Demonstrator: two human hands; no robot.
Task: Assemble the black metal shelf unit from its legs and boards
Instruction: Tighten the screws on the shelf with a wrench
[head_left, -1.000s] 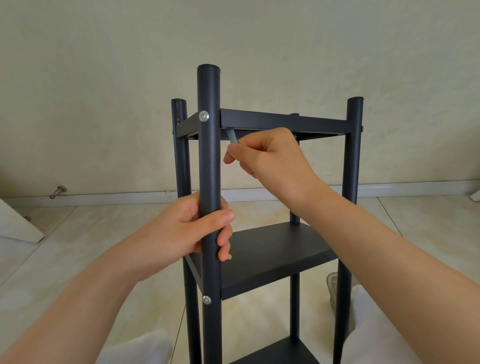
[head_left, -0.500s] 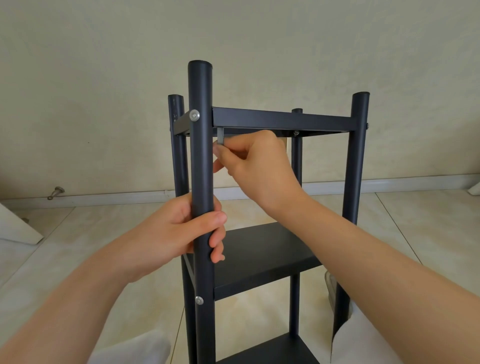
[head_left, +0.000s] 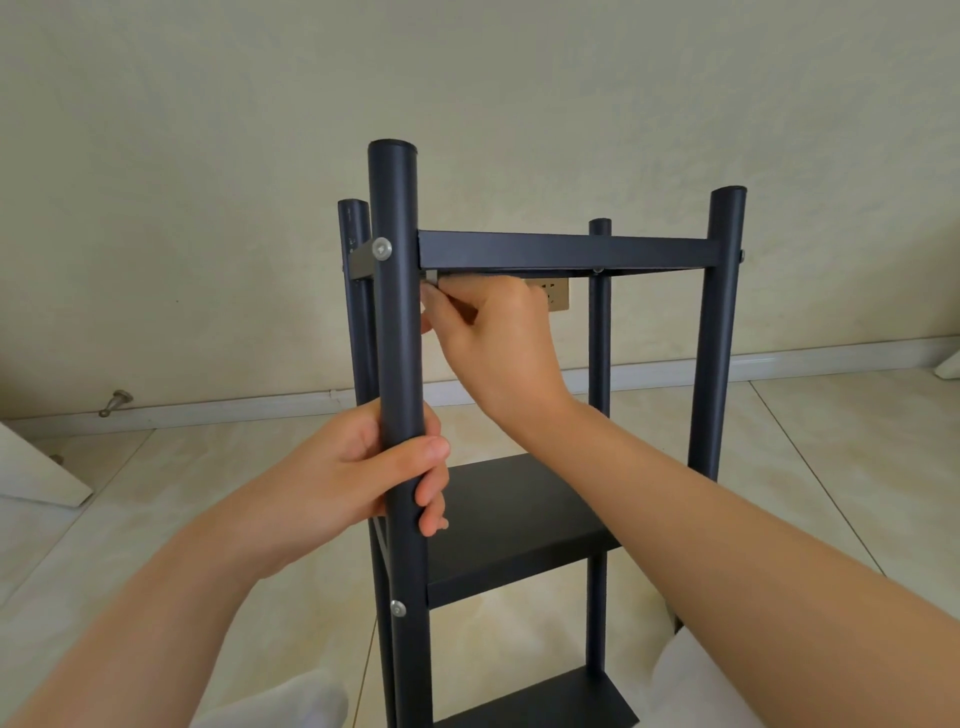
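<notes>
Black metal shelf unit (head_left: 519, 519) stood mid-frame. My left hand (head_left: 358, 467) gripped its round front leg (head_left: 395, 322); right hand (head_left: 493, 338) pinched a small grey hex key (head_left: 432, 277) under the top board (head_left: 566, 252). Judged best: short turns, key fully seated.

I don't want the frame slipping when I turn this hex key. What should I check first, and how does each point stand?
1. Left hand grips the front leg: ok.
2. Right hand pinches the hex key under the top board: ok.
3. Key tip seated in a fastener: cannot tell, hidden behind the leg.
4. Upper screw in place in the front leg: ok.
5. Lower screw at the middle board in place: ok.
6. Unit level on the floor: cannot tell, base out of view.
</notes>
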